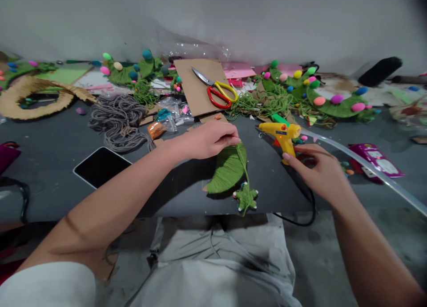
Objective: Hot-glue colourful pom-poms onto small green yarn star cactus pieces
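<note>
Near the front edge of the dark table lies a crescent wrapped in green yarn (227, 170). My left hand (213, 139) is closed at its upper tip, fingers pinched on the yarn there. A green strand runs down from that pinch to a small green star (246, 196) with white and coloured dots on its points, beside the crescent. To the right, my right hand (315, 167) has its thumb and fingers around the handle of a yellow glue gun (282, 133). The gun's nozzle points left, and a clear glue stick (363, 162) extends from its back.
Scissors (218, 91) rest on cardboard (187, 89) at the back centre. Grey cord (116, 120) and a phone (101, 167) lie left, a purple packet (376, 160) right. Green crescents with coloured balls (336, 104) line the back. A black cable (313, 209) hangs at the front edge.
</note>
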### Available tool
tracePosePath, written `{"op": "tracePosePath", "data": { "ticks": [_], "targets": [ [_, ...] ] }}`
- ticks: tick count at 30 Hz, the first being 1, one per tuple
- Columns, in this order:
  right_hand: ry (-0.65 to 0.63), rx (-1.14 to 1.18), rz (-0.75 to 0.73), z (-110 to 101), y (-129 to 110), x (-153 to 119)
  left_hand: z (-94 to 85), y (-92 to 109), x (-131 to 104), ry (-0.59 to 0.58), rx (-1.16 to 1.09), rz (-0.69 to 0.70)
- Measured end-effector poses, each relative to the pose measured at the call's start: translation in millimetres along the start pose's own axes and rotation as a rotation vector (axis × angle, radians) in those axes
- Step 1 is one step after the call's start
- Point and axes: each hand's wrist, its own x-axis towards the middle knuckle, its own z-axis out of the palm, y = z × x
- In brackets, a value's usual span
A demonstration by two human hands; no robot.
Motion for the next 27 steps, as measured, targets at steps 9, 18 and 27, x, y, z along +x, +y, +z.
{"op": "tracePosePath", "data": {
  "ticks": [9,18,27],
  "targets": [
    [0.171,0.079,-0.051,-8,-26,-31,-0.8,5,1,0.070,-0.013,0.053],
    [-0.202,0.274,-0.299,19,-97,-25,-1.0,15,3,0.099,-0.087,0.058],
    [-0.189,0.220,-0.211,23,-103,-23,-0.1,16,3,0.145,-0.157,0.007]
  ]
}}
